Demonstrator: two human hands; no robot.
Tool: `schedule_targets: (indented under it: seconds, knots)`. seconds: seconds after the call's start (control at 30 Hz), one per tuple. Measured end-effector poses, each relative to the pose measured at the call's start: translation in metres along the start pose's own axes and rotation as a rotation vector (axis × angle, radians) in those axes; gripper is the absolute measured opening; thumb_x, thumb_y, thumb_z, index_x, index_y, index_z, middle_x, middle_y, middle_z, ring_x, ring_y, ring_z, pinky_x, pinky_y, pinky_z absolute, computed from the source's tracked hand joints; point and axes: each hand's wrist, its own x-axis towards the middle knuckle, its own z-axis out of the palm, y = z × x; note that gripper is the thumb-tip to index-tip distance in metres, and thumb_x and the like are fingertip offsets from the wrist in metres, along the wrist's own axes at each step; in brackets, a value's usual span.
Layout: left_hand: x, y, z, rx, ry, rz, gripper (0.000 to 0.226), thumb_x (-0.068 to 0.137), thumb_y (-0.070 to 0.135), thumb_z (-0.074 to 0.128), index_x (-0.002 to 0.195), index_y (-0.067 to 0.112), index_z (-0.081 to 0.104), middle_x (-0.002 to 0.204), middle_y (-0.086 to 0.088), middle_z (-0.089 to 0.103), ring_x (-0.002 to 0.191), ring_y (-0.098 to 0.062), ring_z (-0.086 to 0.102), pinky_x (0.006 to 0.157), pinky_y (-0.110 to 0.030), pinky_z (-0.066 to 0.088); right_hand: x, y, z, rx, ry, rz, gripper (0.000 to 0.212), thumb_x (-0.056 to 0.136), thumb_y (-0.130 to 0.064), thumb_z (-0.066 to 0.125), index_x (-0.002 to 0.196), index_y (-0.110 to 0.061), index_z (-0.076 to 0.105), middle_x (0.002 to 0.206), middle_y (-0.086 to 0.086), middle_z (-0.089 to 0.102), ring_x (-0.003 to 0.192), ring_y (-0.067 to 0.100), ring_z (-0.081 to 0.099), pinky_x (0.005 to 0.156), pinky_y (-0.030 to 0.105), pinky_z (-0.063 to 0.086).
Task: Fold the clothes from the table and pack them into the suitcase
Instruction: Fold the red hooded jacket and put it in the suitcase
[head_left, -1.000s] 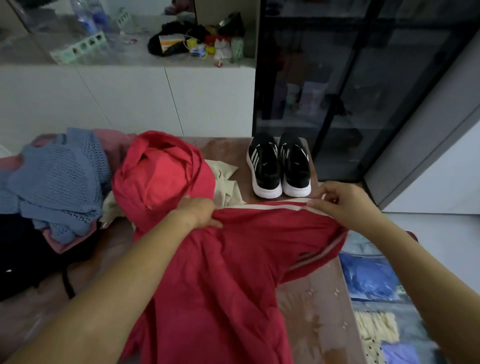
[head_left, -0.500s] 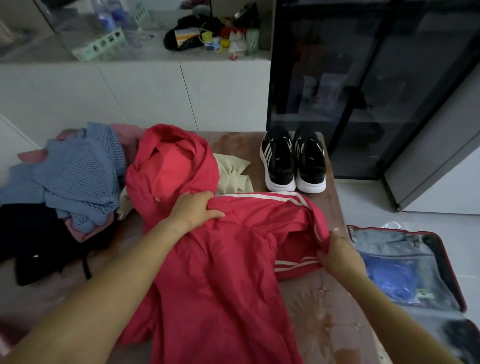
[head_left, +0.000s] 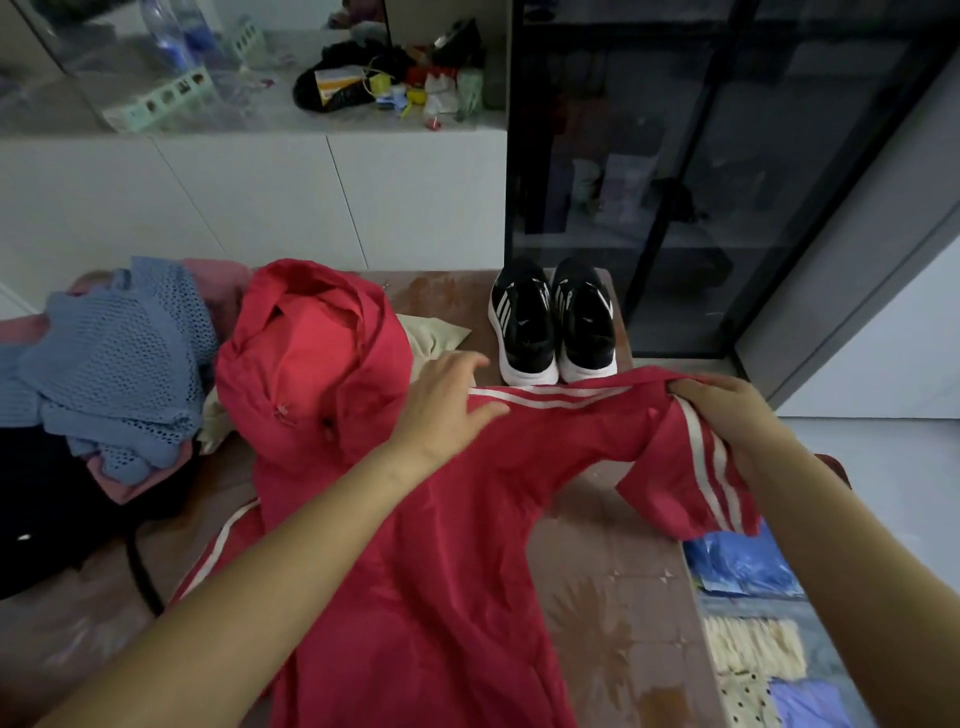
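Grip spread, the left hand (head_left: 447, 400) presses the red hooded jacket (head_left: 441, 545); the right hand (head_left: 727, 410) pinches the striped sleeve (head_left: 691, 467). It looks light and slippery, so hold hems.

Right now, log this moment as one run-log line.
step: fold red jacket | place: table | left hand: flat on jacket's shoulder | right hand: grips striped sleeve | packed: not yet
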Motion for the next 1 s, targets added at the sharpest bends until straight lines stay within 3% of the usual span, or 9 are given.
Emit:
schedule_targets:
  seconds: [0.23,0.33,0.43,0.5,0.57,0.7,0.83,0.93,1.0]
  knots:
    - [-0.031,0.109,-0.002,-0.249,-0.159,-0.014,0.059,0.062,0.073,0.066,0.092,0.024,0.053,0.088,0.013,0.059,0.08,-0.008,0.055,0.073,-0.03,0.047,-0.016,-0.012,0.031,0.298,-0.158,0.039,0.007,0.089,-0.004,0.057,0.09,-0.004,0.064,0.073,0.01,0.068,0.057,0.018,0.065,0.053,0.025,0.056]
    - [-0.041,0.116,0.006,-0.262,-0.182,-0.135,0.091,0.055,0.081,0.061,0.122,0.02,0.048,0.12,0.007,0.058,0.111,-0.013,0.054,0.089,-0.031,0.045,-0.025,-0.018,0.033,0.524,-0.136,0.042,0.015,0.093,-0.001,0.048,0.093,-0.007,0.061,0.081,0.012,0.065,0.062,0.019,0.064,0.054,0.028,0.056]
    - [-0.051,0.114,0.012,-0.507,-0.073,-0.184,0.085,0.055,0.076,0.068,0.122,0.027,0.05,0.116,0.013,0.06,0.11,-0.005,0.056,0.093,-0.03,0.047,-0.039,-0.011,0.04,0.634,-0.406,0.026,0.029,0.09,-0.024,0.057,0.117,-0.013,0.059,0.093,0.013,0.07,0.074,0.021,0.07,0.059,0.03,0.057]
    - [-0.053,0.105,0.011,-0.624,0.004,-0.257,0.051,0.064,0.06,0.072,0.103,0.031,0.058,0.097,0.014,0.065,0.09,0.005,0.06,0.082,-0.022,0.049,-0.049,-0.002,0.044,0.495,-0.672,-0.007,0.067,0.072,-0.055,0.068,0.126,-0.017,0.056,0.108,0.014,0.07,0.092,0.023,0.07,0.069,0.028,0.056]
    - [-0.052,0.09,0.002,-0.613,0.1,-0.322,0.034,0.074,0.05,0.062,0.085,0.018,0.066,0.077,0.006,0.065,0.069,0.0,0.055,0.07,-0.031,0.05,-0.053,0.003,0.047,0.443,-0.707,-0.08,0.079,0.066,-0.065,0.069,0.127,-0.017,0.055,0.111,0.014,0.069,0.099,0.026,0.068,0.077,0.026,0.056]
    - [-0.055,0.061,-0.03,-0.879,0.109,-0.485,0.011,0.089,0.02,0.059,0.082,0.017,0.067,0.073,0.004,0.063,0.068,-0.006,0.055,0.07,-0.028,0.045,-0.04,0.02,0.048,0.106,-0.22,-0.372,0.022,0.093,-0.012,0.057,0.114,-0.018,0.061,0.093,0.01,0.068,0.075,0.01,0.068,0.072,0.02,0.05]
    - [-0.064,0.045,-0.061,-1.067,-0.081,-0.479,0.018,0.092,0.005,0.053,0.088,0.014,0.068,0.076,0.004,0.07,0.069,-0.006,0.063,0.073,-0.022,0.049,-0.019,0.03,0.066,-0.302,-0.265,-0.541,0.055,0.083,-0.012,0.07,0.13,-0.03,0.049,0.115,-0.001,0.053,0.102,0.012,0.055,0.093,0.035,0.046]
    - [-0.073,0.041,-0.08,-1.086,-0.185,-0.48,0.013,0.091,0.012,0.057,0.092,0.014,0.07,0.085,0.002,0.073,0.078,-0.008,0.068,0.081,-0.02,0.053,-0.007,0.016,0.088,-0.46,-0.38,-0.62,0.091,0.075,-0.02,0.079,0.147,-0.036,0.024,0.144,0.002,0.029,0.135,0.019,0.027,0.112,0.038,0.027]
    - [-0.081,0.036,-0.091,-1.072,-0.226,-0.467,0.012,0.089,0.012,0.058,0.093,0.015,0.07,0.084,0.004,0.073,0.077,-0.006,0.068,0.078,-0.018,0.054,0.0,0.008,0.103,-0.741,-0.411,-0.722,0.088,0.071,-0.033,0.081,0.143,-0.042,0.031,0.156,0.006,0.012,0.143,0.03,0.01,0.114,0.052,0.019]
